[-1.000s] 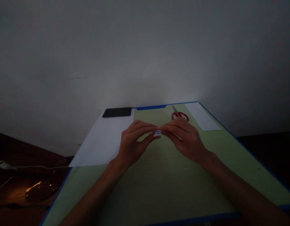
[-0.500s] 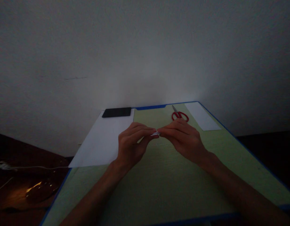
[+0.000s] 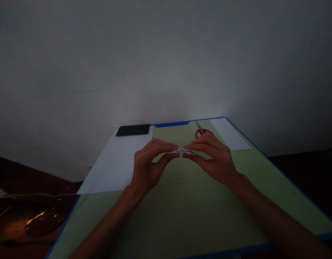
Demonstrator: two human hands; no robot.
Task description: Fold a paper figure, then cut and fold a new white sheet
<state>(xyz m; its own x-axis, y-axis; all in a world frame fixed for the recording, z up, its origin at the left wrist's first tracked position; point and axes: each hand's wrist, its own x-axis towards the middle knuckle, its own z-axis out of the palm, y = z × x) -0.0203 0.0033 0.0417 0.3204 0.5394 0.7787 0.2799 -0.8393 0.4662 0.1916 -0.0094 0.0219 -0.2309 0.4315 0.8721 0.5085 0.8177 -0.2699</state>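
Both my hands meet over the middle of a green table. My left hand and my right hand each pinch one end of a small folded piece of white paper, held flat and edge-on just above the tabletop. The fingers of both hands are curled and pressed on the paper, thumbs beneath. Most of the paper is hidden between the fingertips.
A large white sheet lies on the table's left side, overhanging its edge. A black phone rests at its far end. Red-handled scissors and a narrow white paper strip lie at the far right. A wall stands behind.
The paper piece has turned flatter and looks wider between my fingertips. Both hands have stayed in nearly the same place.
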